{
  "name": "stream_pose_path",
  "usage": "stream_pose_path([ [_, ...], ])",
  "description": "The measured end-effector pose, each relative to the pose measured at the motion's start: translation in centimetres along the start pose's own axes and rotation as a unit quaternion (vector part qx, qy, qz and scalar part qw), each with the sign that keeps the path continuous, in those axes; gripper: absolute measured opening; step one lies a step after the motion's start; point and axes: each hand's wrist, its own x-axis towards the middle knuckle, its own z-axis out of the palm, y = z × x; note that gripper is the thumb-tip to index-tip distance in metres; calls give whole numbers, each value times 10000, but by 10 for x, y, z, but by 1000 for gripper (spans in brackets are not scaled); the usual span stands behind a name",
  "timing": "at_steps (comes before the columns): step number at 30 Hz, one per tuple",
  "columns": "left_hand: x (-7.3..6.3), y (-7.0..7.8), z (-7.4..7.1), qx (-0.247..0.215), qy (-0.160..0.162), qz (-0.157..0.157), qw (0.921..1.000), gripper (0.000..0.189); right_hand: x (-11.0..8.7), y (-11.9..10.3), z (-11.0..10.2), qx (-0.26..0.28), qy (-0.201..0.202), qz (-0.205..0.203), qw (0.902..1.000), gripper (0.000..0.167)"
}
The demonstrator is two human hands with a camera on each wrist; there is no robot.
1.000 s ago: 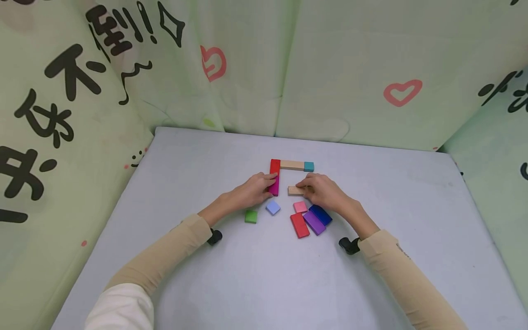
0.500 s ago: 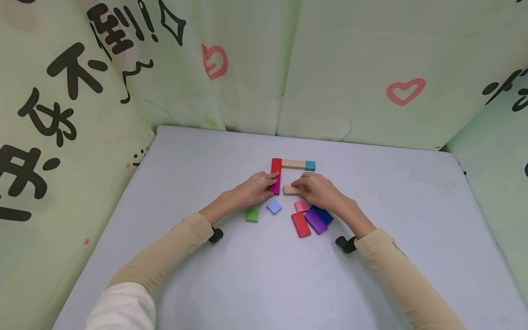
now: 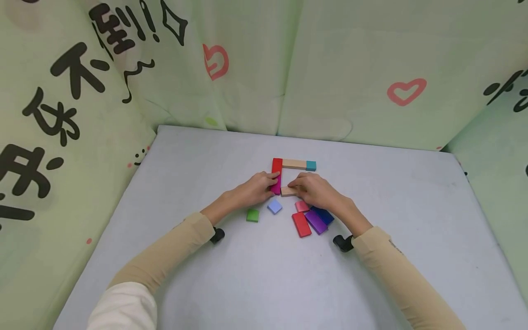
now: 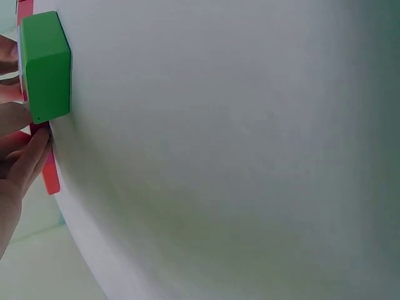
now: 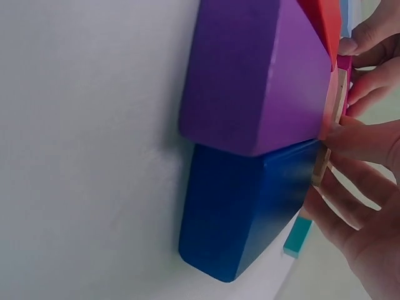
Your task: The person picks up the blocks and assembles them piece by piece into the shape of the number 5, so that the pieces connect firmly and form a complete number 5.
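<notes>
My left hand (image 3: 252,189) holds the magenta block (image 3: 277,188) between thumb and fingers. That block lies in line with a red block (image 3: 277,164) beyond it. From the red block's far end, a bare wood block (image 3: 294,163) runs right to a small teal block (image 3: 311,166). With thumb and fingertips, my right hand (image 3: 319,190) pinches a second wood block (image 3: 287,192), its left end right at the near end of the magenta one. The right wrist view shows this wood block (image 5: 320,165) under the thumb, partly hidden behind nearer blocks.
Close below my right hand lie a pink block (image 3: 302,206), a red block (image 3: 301,224), a purple block (image 3: 316,222) and a navy block (image 3: 323,214). A light blue block (image 3: 274,206) and a green block (image 3: 253,215) lie nearer my left forearm on the white table (image 3: 247,275).
My right hand has slid the near wood block leftward, from a gap to the near end of the magenta block. My left hand stays on the magenta block.
</notes>
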Motion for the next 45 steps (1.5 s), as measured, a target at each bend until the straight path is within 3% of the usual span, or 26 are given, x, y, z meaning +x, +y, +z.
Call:
stream_pose_path([
  [12, -1, 1, 0, -6, -1, 31, 10000, 48, 1, -1, 1, -59, 9, -15, 10000, 26],
  [18, 0, 3, 1, -54, -43, 30, 10000, 49, -2, -3, 1, 24, -8, 162, 9999, 28],
  [25, 0, 2, 1, 14, -36, 15, 10000, 49, -9, 0, -1, 98, 248, 48, 9996, 33],
  [34, -1, 4, 1, 108, 16, -28, 9999, 49, -24, -6, -8, 194, 498, 22, 9986, 25],
  [45, -1, 6, 0, 58, 41, -24, 10000, 49, -46, -12, -8, 366, 142, 103, 9992, 23],
])
